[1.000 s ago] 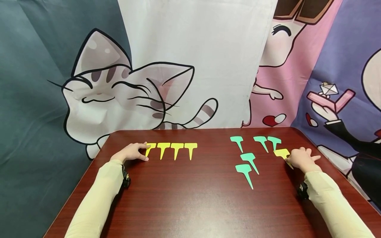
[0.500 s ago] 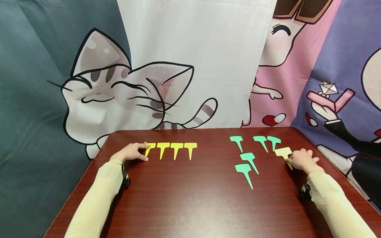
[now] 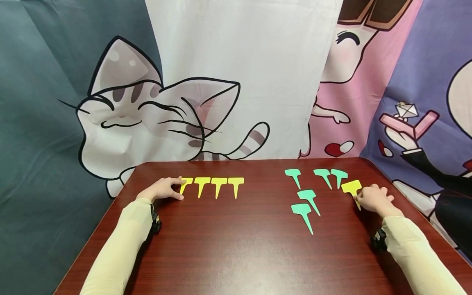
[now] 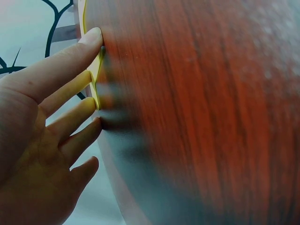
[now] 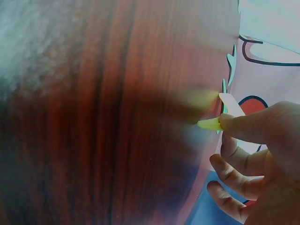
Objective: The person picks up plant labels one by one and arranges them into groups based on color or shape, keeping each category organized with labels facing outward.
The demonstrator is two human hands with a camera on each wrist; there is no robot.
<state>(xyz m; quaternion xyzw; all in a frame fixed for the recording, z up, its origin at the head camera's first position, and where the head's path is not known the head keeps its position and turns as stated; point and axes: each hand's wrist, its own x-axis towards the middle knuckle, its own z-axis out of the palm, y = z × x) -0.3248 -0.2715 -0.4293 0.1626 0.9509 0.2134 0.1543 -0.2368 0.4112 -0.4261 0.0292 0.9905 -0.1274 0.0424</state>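
Observation:
On the right of the table, my right hand (image 3: pixel 375 199) pinches the pointed stem of a yellow T-shaped plant label (image 3: pixel 351 187) between thumb and forefinger. In the right wrist view, this label (image 5: pixel 209 123) is lifted and tilted off the tabletop. My left hand (image 3: pixel 164 189) rests at the left end of a row of yellow plant labels (image 3: pixel 219 180). Its fairly straight fingers and thumb touch the leftmost label (image 3: pixel 187 180), which lies flat and is partly covered. The left wrist view shows that label (image 4: pixel 96 77) edge-on, with thumb and fingertips along it.
Several green plant labels lie scattered at the right, the nearest green label (image 3: pixel 302 209) slanting toward the front and another green label (image 3: pixel 339 173) just behind my right hand. Printed cloth (image 3: pixel 250 49) hangs behind the brown table (image 3: pixel 236 246).
The yellow label in my right hand has turned more upright and shifted slightly up and right, apart from the green label. My left hand and the other labels look unmoved.

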